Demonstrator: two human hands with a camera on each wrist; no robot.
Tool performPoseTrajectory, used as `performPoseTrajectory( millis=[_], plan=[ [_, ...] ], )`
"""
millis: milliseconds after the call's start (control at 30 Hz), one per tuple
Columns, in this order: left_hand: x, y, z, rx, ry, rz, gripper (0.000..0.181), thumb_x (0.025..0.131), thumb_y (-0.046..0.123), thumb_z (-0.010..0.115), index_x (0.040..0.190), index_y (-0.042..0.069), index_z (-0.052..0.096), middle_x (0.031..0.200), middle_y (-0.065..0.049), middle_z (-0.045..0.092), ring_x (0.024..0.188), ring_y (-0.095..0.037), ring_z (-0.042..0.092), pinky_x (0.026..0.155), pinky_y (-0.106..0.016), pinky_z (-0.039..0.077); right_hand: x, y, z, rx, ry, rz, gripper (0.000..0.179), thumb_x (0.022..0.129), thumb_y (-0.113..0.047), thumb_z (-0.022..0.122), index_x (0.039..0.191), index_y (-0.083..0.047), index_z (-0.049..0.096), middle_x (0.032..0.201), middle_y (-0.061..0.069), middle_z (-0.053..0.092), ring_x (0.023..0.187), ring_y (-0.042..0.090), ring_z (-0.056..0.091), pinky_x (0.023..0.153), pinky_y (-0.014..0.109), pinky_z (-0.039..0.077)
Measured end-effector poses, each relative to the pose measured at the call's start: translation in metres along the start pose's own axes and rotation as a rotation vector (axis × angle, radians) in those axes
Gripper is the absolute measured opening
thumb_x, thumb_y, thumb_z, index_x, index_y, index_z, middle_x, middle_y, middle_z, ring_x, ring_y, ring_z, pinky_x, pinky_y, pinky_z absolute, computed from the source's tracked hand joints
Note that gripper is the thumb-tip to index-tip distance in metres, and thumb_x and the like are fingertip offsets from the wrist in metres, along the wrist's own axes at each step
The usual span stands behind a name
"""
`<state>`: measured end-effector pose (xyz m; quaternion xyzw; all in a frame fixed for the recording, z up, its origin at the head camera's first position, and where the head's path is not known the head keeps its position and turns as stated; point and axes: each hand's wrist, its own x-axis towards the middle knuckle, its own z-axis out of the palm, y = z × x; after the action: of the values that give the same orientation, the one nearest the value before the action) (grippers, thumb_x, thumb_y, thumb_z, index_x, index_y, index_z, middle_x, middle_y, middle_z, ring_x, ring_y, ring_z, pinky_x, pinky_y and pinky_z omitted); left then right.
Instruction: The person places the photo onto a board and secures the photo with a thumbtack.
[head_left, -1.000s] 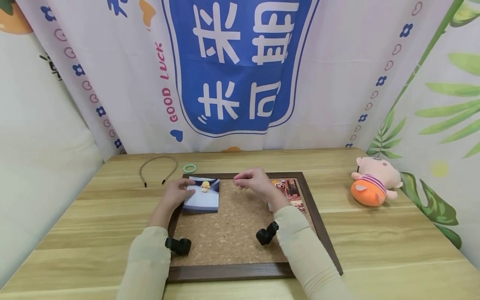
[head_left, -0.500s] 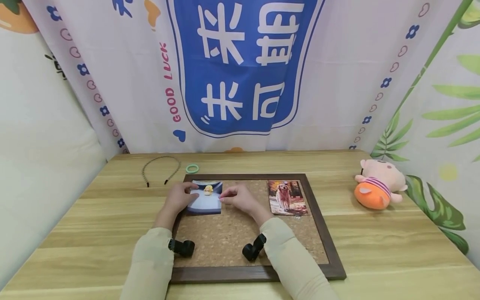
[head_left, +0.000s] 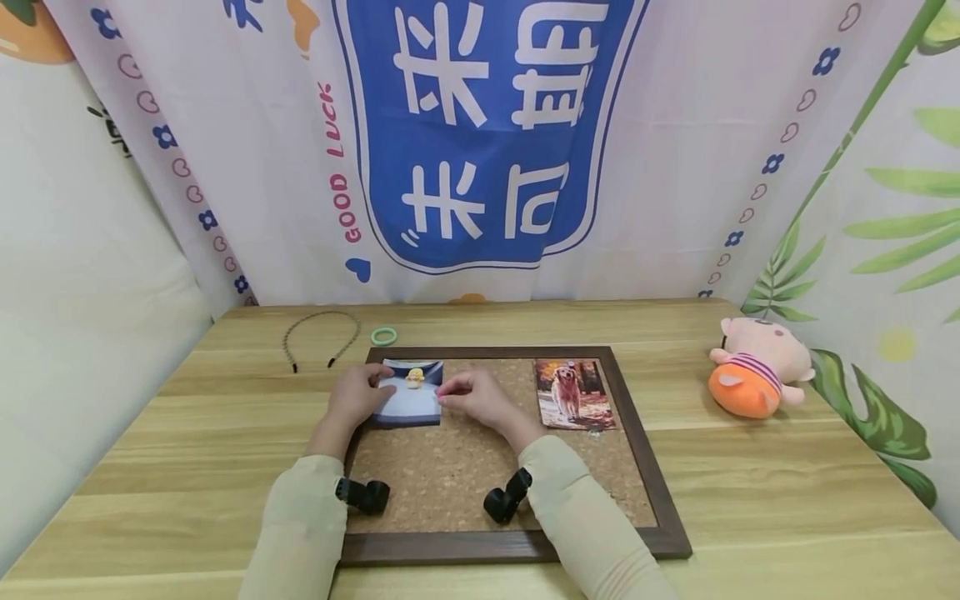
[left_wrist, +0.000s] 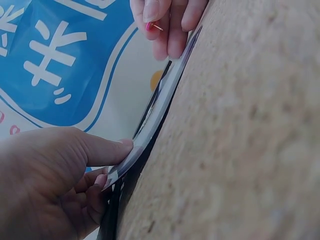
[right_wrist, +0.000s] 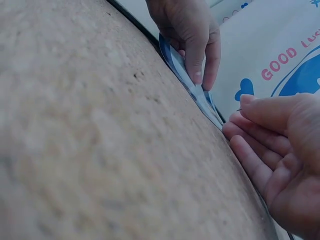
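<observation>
The left hand pinches the left edge of the duck photo between thumb and fingers; the right hand pinches a pink pin at the photo's right edge. In the left wrist view the pin's metal tip points away from the fingertips, slanting towards the cork. The photo lies at the board's far left corner, bowed, its top towards the cloth; slant hides which side is longer. The left fingers cover part of it. A dog photo lies at the far right corner. Beyond the frame on the table are a green ring, a hairband and, well to the right, a plush pig. The cloth reads "GOOD LUCK" and 未来可期.
</observation>
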<state>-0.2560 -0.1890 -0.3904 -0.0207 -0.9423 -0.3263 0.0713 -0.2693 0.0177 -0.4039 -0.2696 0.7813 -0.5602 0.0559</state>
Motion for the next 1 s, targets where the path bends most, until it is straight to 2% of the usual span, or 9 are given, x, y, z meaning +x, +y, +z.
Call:
performPoseTrajectory(
  millis=[167, 300, 400, 467, 533, 633, 700, 867, 1000],
  plan=[
    [-0.001, -0.001, 0.000, 0.033, 0.001, 0.001, 0.026, 0.078, 0.015, 0.061, 0.100, 0.000, 0.062, 0.074, -0.010, 0.050, 0.063, -0.022, 0.045, 0.054, -0.034, 0.036, -0.001, -0.002, 0.000, 0.015, -0.010, 0.010, 0.013, 0.076, -0.001, 0.063, 0.086, 0.007, 0.064, 0.085, 0.010, 0.062, 0.074, 0.010, 0.055, 0.066, 0.022, 0.043],
    [-0.002, 0.001, 0.000, 0.089, 0.024, 0.055, 0.028, 0.076, 0.015, 0.062, 0.100, 0.001, 0.062, 0.101, -0.022, 0.051, 0.087, -0.034, 0.049, 0.070, -0.045, 0.040, -0.006, -0.017, -0.002, 0.027, -0.017, 0.014, 0.013, 0.077, 0.002, 0.061, 0.087, 0.011, 0.062, 0.087, 0.018, 0.061, 0.077, 0.017, 0.055, 0.065, 0.022, 0.042],
    [-0.002, 0.002, 0.001, 0.143, 0.036, 0.126, 0.026, 0.075, 0.013, 0.062, 0.098, 0.000, 0.063, 0.110, -0.024, 0.050, 0.096, -0.039, 0.048, 0.077, -0.050, 0.037, -0.010, -0.027, -0.003, 0.022, -0.020, 0.027, 0.014, 0.077, 0.004, 0.060, 0.088, 0.013, 0.061, 0.089, 0.021, 0.059, 0.078, 0.020, 0.055, 0.064, 0.020, 0.041],
    [-0.002, 0.003, 0.001, 0.171, 0.003, 0.152, 0.028, 0.077, 0.015, 0.060, 0.100, 0.000, 0.063, 0.114, -0.024, 0.050, 0.103, -0.041, 0.044, 0.082, -0.052, 0.034, -0.012, -0.031, -0.003, 0.022, -0.021, 0.028, 0.014, 0.078, 0.004, 0.059, 0.089, 0.013, 0.061, 0.089, 0.022, 0.059, 0.078, 0.019, 0.055, 0.064, 0.019, 0.041],
    [-0.002, 0.003, 0.002, 0.201, -0.079, 0.148, 0.037, 0.081, 0.023, 0.057, 0.109, 0.000, 0.059, 0.120, -0.023, 0.046, 0.112, -0.042, 0.035, 0.086, -0.055, 0.028, -0.012, -0.032, -0.004, 0.014, -0.022, 0.032, 0.015, 0.078, 0.004, 0.059, 0.089, 0.013, 0.060, 0.089, 0.022, 0.059, 0.077, 0.018, 0.054, 0.065, 0.019, 0.041],
    [-0.001, 0.003, 0.003, 0.242, -0.220, 0.107, 0.062, 0.082, 0.043, 0.053, 0.125, 0.001, 0.044, 0.133, -0.023, 0.029, 0.122, -0.042, 0.013, 0.089, -0.061, 0.015, -0.012, -0.030, -0.003, 0.009, -0.026, 0.031, 0.015, 0.078, 0.004, 0.059, 0.089, 0.013, 0.060, 0.089, 0.021, 0.059, 0.077, 0.017, 0.054, 0.065, 0.020, 0.041],
    [-0.001, 0.003, 0.006, 0.281, -0.291, 0.082, 0.078, 0.078, 0.056, 0.049, 0.133, 0.004, 0.033, 0.138, -0.021, 0.018, 0.125, -0.040, 0.004, 0.088, -0.063, 0.009, -0.011, -0.029, -0.003, 0.012, -0.027, 0.038, 0.015, 0.078, 0.003, 0.059, 0.090, 0.013, 0.060, 0.088, 0.020, 0.059, 0.077, 0.016, 0.054, 0.065, 0.021, 0.041],
    [-0.001, 0.003, 0.010, 0.358, -0.332, 0.080, 0.097, 0.069, 0.070, 0.045, 0.137, 0.006, 0.022, 0.141, -0.019, 0.007, 0.126, -0.038, -0.003, 0.089, -0.063, 0.006, 0.001, -0.010, -0.003, 0.103, -0.033, 0.089, 0.015, 0.079, 0.001, 0.060, 0.090, 0.011, 0.060, 0.083, 0.014, 0.060, 0.071, 0.012, 0.053, 0.064, 0.027, 0.046],
    [-0.002, 0.004, 0.011, 0.384, -0.320, 0.087, 0.101, 0.065, 0.073, 0.046, 0.137, 0.006, 0.021, 0.141, -0.018, 0.007, 0.126, -0.038, -0.002, 0.089, -0.062, 0.007, 0.016, -0.003, -0.004, 0.075, 0.024, 0.092, 0.014, 0.078, -0.001, 0.061, 0.088, 0.008, 0.062, 0.077, 0.009, 0.061, 0.066, 0.015, 0.055, 0.059, 0.028, 0.047]
  ],
)
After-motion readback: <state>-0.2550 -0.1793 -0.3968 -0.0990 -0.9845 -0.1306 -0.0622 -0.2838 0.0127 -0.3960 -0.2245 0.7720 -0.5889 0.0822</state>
